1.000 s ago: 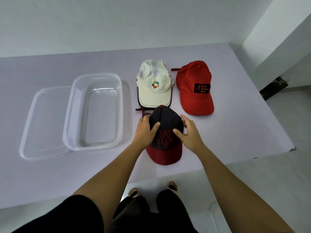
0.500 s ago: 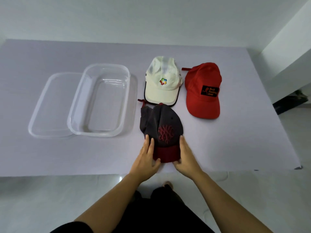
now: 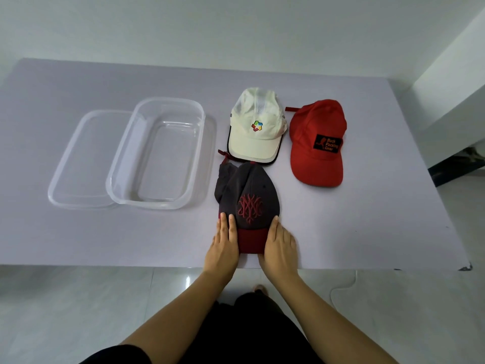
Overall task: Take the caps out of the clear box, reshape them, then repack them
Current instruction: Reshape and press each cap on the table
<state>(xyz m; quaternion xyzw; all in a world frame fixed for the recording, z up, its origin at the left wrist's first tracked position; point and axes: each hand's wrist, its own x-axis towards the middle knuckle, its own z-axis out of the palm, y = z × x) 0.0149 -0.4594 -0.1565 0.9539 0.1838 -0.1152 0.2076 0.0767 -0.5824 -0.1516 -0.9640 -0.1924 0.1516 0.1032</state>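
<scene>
At lower centre, your left hand (image 3: 223,243) and right hand (image 3: 279,245), flat-fingered, flank the dark cap (image 3: 249,195); uneven squeezing could crease its brim.

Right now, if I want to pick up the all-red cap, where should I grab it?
Probably by its brim, coming from the near side. The red cap lies crown up with the brim pointing toward the near edge of the table, sticking out flat and free. The white cap sits close on its left, so that side is tighter.
</scene>
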